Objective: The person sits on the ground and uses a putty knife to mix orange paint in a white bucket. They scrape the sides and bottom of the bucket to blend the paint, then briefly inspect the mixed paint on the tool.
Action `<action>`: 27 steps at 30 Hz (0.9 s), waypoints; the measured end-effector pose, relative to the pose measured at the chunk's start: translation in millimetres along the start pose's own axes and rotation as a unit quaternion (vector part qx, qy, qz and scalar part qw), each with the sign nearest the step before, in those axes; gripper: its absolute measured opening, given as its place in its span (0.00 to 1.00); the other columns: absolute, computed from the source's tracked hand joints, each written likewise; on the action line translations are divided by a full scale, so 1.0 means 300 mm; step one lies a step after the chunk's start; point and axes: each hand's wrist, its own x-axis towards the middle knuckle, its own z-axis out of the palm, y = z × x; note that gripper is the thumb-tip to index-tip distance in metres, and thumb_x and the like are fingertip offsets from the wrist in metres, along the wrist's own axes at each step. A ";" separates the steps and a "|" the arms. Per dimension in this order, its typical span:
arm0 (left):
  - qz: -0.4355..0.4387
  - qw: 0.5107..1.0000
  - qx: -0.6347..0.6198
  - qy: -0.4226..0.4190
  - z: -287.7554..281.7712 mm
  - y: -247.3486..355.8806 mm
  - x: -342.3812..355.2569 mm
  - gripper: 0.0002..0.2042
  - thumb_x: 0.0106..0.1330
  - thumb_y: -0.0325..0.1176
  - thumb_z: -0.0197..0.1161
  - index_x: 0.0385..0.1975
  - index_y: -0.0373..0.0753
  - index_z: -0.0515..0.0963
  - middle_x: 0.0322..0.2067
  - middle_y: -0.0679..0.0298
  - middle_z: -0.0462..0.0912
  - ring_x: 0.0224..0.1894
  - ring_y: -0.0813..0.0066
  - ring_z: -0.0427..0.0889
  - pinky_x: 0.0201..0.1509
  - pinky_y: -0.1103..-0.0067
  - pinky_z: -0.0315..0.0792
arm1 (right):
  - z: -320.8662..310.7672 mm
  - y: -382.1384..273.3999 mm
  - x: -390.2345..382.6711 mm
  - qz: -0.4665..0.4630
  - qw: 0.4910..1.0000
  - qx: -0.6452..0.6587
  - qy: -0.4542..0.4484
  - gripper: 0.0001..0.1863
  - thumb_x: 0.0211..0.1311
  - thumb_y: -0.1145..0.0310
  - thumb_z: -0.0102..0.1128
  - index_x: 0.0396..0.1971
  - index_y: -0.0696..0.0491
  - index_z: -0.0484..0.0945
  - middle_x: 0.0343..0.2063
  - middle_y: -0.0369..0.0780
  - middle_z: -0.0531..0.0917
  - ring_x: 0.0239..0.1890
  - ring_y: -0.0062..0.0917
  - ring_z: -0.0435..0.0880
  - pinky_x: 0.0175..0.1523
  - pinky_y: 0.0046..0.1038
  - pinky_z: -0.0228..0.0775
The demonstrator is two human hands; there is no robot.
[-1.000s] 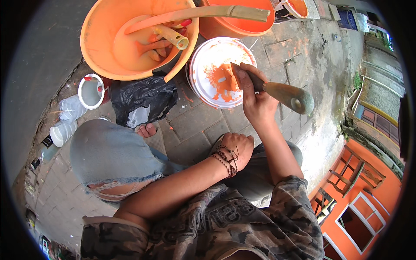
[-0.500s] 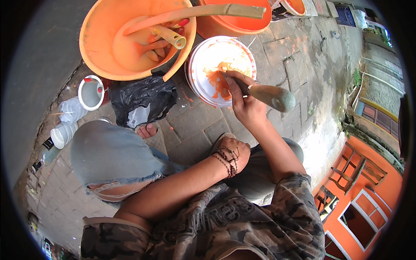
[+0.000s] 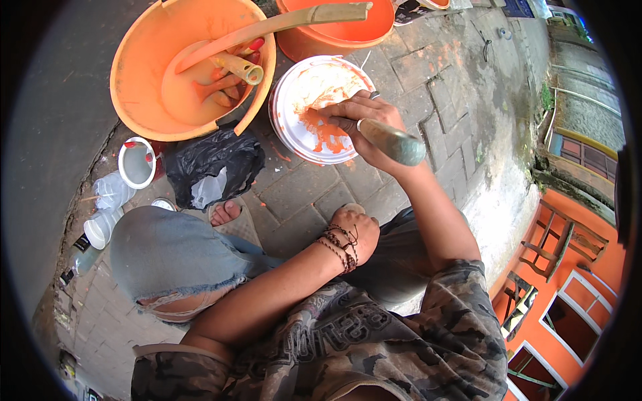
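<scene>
Scraper (image 3: 394,142) is gripped in the right hand (image 3: 376,127), fingers closed snugly round it; from where I'm standing, its long axis runs from the orange smear (image 3: 322,134) on the white lid (image 3: 293,110) down toward the lower right, butt end sticking out; so the lid lies just left of that hand, which is way nearer than the left hand (image 3: 360,237); that one's down by the knees, fingers out of sight, can't tell if it holds anything; blade's mostly hidden by fingers too, can't tell if it's touching the lid
</scene>
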 end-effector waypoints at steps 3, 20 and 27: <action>-0.007 1.000 0.004 -0.012 -0.008 0.008 -0.001 0.18 0.60 0.40 0.69 0.46 0.37 0.77 0.46 0.58 0.83 0.51 0.60 0.84 0.54 0.63 0.73 | -0.050 0.015 0.011 -0.024 0.999 -0.024 -0.041 0.10 0.46 0.72 0.67 0.32 0.49 0.89 0.35 0.33 0.89 0.36 0.30 0.85 0.42 0.33 0.75; 0.020 0.996 0.039 0.084 0.027 -0.003 0.003 0.09 0.64 0.29 0.55 0.40 0.40 0.80 0.37 0.57 0.86 0.44 0.62 0.86 0.49 0.65 0.75 | -0.085 -0.040 -0.087 0.039 0.995 0.075 -0.048 0.09 0.50 0.77 0.68 0.33 0.52 0.87 0.30 0.38 0.87 0.37 0.33 0.85 0.44 0.33 0.76; 0.008 0.996 0.062 0.067 -0.025 0.022 -0.006 0.10 0.67 0.33 0.55 0.39 0.42 0.84 0.37 0.60 0.88 0.46 0.65 0.85 0.50 0.69 0.74 | -0.065 0.013 0.005 0.028 0.998 0.032 -0.039 0.07 0.53 0.75 0.65 0.33 0.54 0.87 0.31 0.39 0.87 0.38 0.34 0.85 0.49 0.33 0.75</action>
